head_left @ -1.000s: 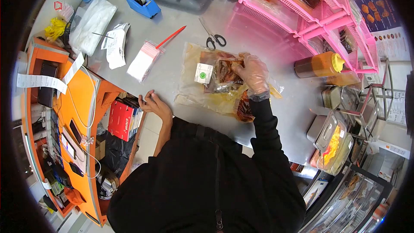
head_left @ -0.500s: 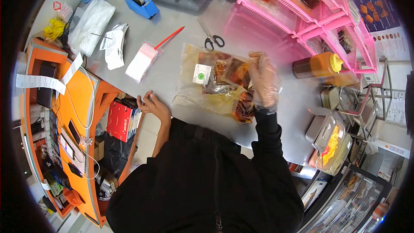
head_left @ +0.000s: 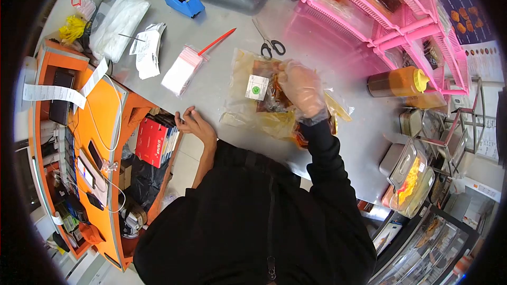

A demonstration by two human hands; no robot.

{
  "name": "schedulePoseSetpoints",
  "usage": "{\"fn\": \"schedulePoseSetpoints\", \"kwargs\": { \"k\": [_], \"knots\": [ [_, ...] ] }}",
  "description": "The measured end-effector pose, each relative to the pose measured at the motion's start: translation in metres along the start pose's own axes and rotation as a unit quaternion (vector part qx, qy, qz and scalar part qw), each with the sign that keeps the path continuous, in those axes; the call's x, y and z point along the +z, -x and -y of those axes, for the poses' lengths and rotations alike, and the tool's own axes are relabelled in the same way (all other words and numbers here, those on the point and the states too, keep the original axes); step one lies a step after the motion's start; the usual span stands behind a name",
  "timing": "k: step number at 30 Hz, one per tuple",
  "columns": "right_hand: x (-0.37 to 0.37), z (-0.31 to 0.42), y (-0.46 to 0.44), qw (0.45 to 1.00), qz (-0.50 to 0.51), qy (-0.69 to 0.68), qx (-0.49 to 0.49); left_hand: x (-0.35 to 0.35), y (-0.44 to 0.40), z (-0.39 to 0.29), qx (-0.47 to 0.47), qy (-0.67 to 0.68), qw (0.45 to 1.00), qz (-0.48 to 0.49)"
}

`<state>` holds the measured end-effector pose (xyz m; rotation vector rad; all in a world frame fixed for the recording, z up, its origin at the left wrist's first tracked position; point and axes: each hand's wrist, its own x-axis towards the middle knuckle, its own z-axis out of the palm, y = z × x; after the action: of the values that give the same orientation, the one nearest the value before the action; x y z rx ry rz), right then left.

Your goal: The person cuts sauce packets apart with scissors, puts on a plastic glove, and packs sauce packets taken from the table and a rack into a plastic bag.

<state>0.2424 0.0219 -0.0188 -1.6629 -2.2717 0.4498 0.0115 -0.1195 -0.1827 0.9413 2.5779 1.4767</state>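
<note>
Food packets [head_left: 271, 101] lie under the gloved right hand [head_left: 302, 89], its grip too hidden to judge; the empty, loose-fingered left hand [head_left: 196, 125] is farther.

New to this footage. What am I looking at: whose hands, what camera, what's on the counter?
No robot here: these are a person's own two hands, seen by one head-worn camera looking forward and down. The gloved right hand is over the packets on the metal counter; its fingers hide whether it grips one. The bare left hand, at the counter's edge, holds nothing visible. Also on the counter: scissors, a red pen, a tape dispenser and a sauce bottle.
</note>
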Motion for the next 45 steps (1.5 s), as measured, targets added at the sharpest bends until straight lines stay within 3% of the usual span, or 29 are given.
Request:
{"fn": "schedulePoseSetpoints", "kwargs": {
  "k": [4, 7, 10, 13, 16, 22, 25, 28, 32, 35, 37, 45],
  "knots": [
    [0.008, -0.008, -0.010, 0.998, 0.041, -0.036, 0.016, 0.000, 0.000, -0.001, 0.017, -0.007, 1.000, -0.004],
    [-0.011, -0.021, -0.011, 0.998, -0.017, -0.065, 0.003, -0.001, 0.001, 0.000, 0.024, -0.007, 1.000, -0.005],
    [-0.023, -0.046, -0.014, 0.996, -0.025, -0.020, -0.082, 0.000, 0.001, -0.006, 0.017, -0.002, 1.000, -0.010],
    [-0.016, -0.060, -0.016, 0.983, 0.093, 0.003, -0.159, -0.001, 0.001, -0.009, 0.022, -0.013, 1.000, -0.015],
    [0.001, -0.067, -0.016, 0.980, 0.099, 0.039, -0.168, -0.001, 0.000, -0.005, 0.026, -0.004, 1.000, 0.000],
    [-0.018, -0.056, -0.009, 0.967, 0.205, 0.077, -0.129, 0.000, 0.000, 0.000, 0.018, 0.007, 1.000, -0.002],
    [-0.032, -0.057, 0.016, 0.975, 0.169, 0.053, -0.135, 0.001, 0.000, 0.003, 0.017, -0.001, 1.000, 0.001],
    [-0.045, -0.066, 0.043, 0.986, 0.139, 0.064, -0.070, -0.001, 0.000, 0.001, 0.019, -0.018, 1.000, 0.000],
    [-0.053, -0.071, 0.083, 0.984, 0.096, 0.100, 0.111, -0.002, 0.001, -0.011, 0.024, -0.009, 1.000, -0.007],
    [-0.044, -0.073, 0.100, 0.975, 0.094, 0.081, 0.182, -0.001, 0.001, -0.009, 0.025, -0.001, 1.000, -0.007],
    [-0.038, -0.072, 0.104, 0.970, 0.109, 0.044, 0.215, -0.001, 0.001, -0.008, 0.030, -0.006, 1.000, -0.004],
    [-0.030, -0.073, 0.112, 0.966, 0.007, -0.102, 0.239, -0.002, 0.001, -0.010, 0.032, -0.007, 0.999, -0.007]
  ]
}}
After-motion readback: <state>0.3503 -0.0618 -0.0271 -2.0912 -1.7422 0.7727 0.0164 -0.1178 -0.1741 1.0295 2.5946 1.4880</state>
